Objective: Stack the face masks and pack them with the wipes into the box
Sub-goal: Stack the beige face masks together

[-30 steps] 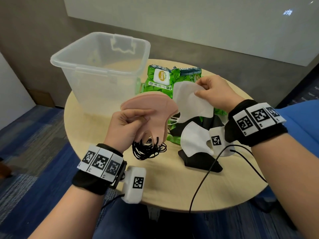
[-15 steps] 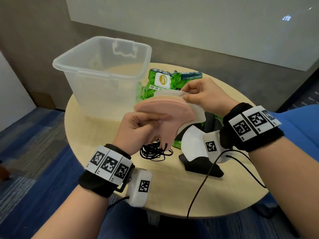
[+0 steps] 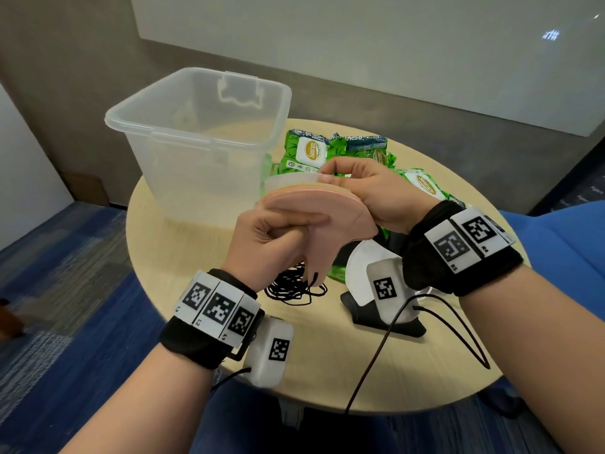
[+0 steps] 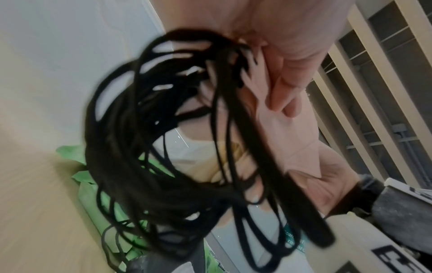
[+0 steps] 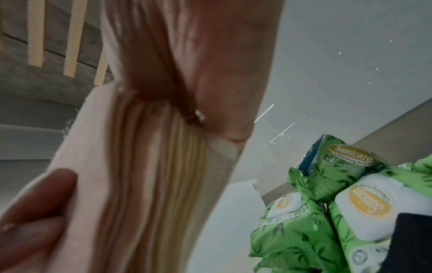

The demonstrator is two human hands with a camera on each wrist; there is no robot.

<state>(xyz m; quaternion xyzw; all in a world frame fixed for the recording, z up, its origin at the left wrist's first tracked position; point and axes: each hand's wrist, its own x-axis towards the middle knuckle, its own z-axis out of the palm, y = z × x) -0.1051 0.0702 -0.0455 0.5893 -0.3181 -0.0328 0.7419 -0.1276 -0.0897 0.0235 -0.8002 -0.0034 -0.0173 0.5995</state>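
Mask stack (image 3: 314,213) at frame centre, held above table (image 3: 183,257): pink masks below, white mask on top. Left hand (image 3: 275,239) fingers curled, clamped on stack's lower edge, likely to steady it. Right hand (image 3: 370,191) thumb and fingers pinch far edge, seemingly aligning white mask. Black ear loops (image 3: 294,286) dangle beneath. More masks (image 3: 366,267) lower right. Wipes packs (image 3: 311,152) behind hands. Clear box (image 3: 203,139) upper left, top open, free path in.

Round light-wood table (image 3: 183,257) on blue-grey patterned carpet (image 3: 65,290), grey wall (image 3: 82,60) with whiteboard (image 3: 360,44) behind.
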